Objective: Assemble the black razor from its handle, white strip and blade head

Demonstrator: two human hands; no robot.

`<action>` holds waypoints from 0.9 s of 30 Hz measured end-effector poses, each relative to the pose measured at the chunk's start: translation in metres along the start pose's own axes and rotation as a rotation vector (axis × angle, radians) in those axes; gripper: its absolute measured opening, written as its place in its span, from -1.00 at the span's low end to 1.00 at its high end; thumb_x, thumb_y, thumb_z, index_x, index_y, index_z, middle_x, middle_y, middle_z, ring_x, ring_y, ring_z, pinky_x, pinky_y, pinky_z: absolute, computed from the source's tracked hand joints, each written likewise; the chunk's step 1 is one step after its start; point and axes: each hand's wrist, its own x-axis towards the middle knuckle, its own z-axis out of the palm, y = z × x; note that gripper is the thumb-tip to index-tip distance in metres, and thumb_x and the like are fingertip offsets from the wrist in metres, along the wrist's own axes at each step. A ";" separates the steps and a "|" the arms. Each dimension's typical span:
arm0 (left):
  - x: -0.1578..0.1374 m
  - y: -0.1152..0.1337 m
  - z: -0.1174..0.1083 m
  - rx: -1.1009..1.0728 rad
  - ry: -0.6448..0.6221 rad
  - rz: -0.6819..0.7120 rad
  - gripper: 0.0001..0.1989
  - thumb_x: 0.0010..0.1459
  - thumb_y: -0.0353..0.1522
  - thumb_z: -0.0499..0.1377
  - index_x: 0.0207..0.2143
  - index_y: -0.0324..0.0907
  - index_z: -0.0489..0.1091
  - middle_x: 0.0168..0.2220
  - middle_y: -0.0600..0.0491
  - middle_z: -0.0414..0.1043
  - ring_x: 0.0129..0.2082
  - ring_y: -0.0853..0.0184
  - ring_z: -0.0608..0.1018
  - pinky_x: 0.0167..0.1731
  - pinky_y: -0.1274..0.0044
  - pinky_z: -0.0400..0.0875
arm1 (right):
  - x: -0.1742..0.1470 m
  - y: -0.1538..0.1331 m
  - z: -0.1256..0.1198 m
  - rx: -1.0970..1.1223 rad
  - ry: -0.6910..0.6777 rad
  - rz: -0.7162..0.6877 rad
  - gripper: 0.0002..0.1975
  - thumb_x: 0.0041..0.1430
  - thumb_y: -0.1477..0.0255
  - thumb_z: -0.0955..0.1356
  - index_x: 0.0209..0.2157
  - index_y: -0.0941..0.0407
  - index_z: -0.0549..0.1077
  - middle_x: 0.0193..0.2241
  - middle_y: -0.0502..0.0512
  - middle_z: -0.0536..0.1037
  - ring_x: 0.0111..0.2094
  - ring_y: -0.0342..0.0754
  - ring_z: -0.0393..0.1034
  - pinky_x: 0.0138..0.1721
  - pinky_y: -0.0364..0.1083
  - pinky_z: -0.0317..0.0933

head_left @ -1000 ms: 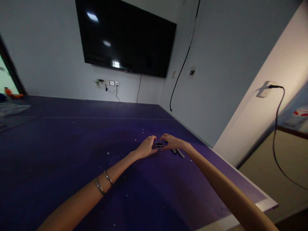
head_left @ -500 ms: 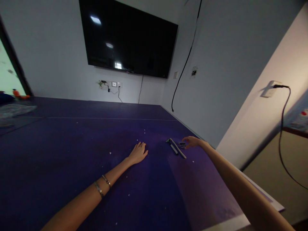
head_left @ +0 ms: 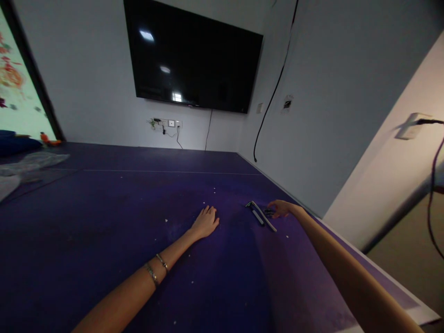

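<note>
My left hand [head_left: 206,223] lies palm down on the purple tabletop [head_left: 132,240], its fingers stretched out and nothing under them that I can see. Two bracelets [head_left: 157,269] circle that wrist. Farther right, my right hand [head_left: 281,208] has its fingers bent over a small dark object [head_left: 268,212] with shiny parts, whose kind is too small to tell. Just left of this object lie two slim tools side by side: a pale, slightly curved strip [head_left: 266,219] and a shorter dark one with a grey stripe [head_left: 257,216].
White scraps [head_left: 166,220] dot the tabletop. Crumpled clear plastic [head_left: 38,162] lies at the far left, near an orange item [head_left: 50,140]. A black cable [head_left: 270,104] hangs down the wall beside a large television [head_left: 197,60]. The table's pale edge [head_left: 388,282] runs along the right.
The view has turned slightly left, so everything sits farther right. My right fingers have come farther over the small dark object. My left hand rests in the same spot.
</note>
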 end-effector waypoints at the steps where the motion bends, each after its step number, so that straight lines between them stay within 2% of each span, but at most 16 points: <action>1: 0.000 0.000 0.000 0.001 0.002 -0.001 -0.52 0.20 -0.25 -0.15 0.08 -0.35 0.13 0.12 -0.22 0.18 0.18 0.10 0.13 0.11 0.27 0.04 | -0.001 -0.001 0.000 -0.004 -0.003 0.002 -0.35 -0.24 0.50 0.44 0.00 0.03 0.34 -0.33 0.09 0.51 -0.41 -0.03 0.43 -0.52 -0.17 0.26; 11: 0.000 0.000 -0.001 -0.017 0.011 0.008 -0.53 0.19 -0.26 -0.13 0.07 -0.37 0.13 0.10 -0.23 0.20 0.18 0.10 0.13 0.11 0.29 0.03 | -0.012 -0.012 -0.002 -0.019 0.010 -0.007 -0.29 -0.25 0.53 0.43 0.04 0.03 0.29 -0.31 0.11 0.52 -0.41 -0.02 0.43 -0.50 -0.13 0.30; 16: -0.001 0.000 -0.002 -0.027 0.009 0.002 -0.55 0.19 -0.27 -0.13 0.06 -0.35 0.13 0.10 -0.22 0.21 0.18 0.10 0.14 0.11 0.30 0.04 | -0.019 -0.028 -0.010 -0.052 0.146 -0.024 -0.28 -0.29 0.57 0.44 0.03 0.09 0.31 -0.29 0.16 0.51 -0.38 0.02 0.43 -0.42 -0.05 0.32; 18: -0.001 0.001 -0.002 -0.033 0.009 0.001 -0.57 0.19 -0.28 -0.12 0.05 -0.33 0.14 0.10 -0.22 0.20 0.17 0.11 0.15 0.11 0.31 0.04 | -0.017 -0.043 -0.014 -0.069 0.238 -0.090 -0.28 -0.24 0.56 0.43 0.07 0.11 0.27 -0.19 0.22 0.47 -0.24 0.07 0.40 -0.27 -0.01 0.29; 21: 0.000 0.002 -0.005 -0.054 0.007 -0.019 -0.58 0.18 -0.27 -0.10 0.03 -0.32 0.16 0.08 -0.21 0.22 0.17 0.10 0.15 0.13 0.27 -0.02 | -0.012 -0.074 -0.016 -0.080 0.380 -0.215 -0.32 -0.05 0.48 0.36 0.15 0.18 0.14 -0.06 0.31 0.36 -0.04 0.08 0.27 -0.07 -0.02 0.16; 23: 0.001 0.002 -0.009 -0.102 0.001 -0.048 -0.61 0.17 -0.26 -0.09 -0.02 -0.29 0.21 0.04 -0.18 0.28 0.15 0.09 0.19 0.11 0.24 -0.01 | -0.010 -0.098 -0.013 -0.074 0.441 -0.312 -0.36 0.02 0.43 0.32 0.16 0.20 0.11 -0.06 0.31 0.35 -0.04 0.06 0.24 -0.03 -0.03 0.12; 27: 0.002 -0.005 -0.022 -0.212 0.031 -0.114 -0.72 0.17 -0.30 -0.08 -0.17 -0.25 0.30 -0.15 -0.11 0.41 -0.09 0.21 0.43 -0.05 0.39 0.25 | -0.008 -0.141 0.006 -0.025 0.501 -0.526 -0.38 0.00 0.47 0.31 0.14 0.22 0.14 -0.07 0.29 0.32 -0.08 0.02 0.27 -0.03 -0.05 0.11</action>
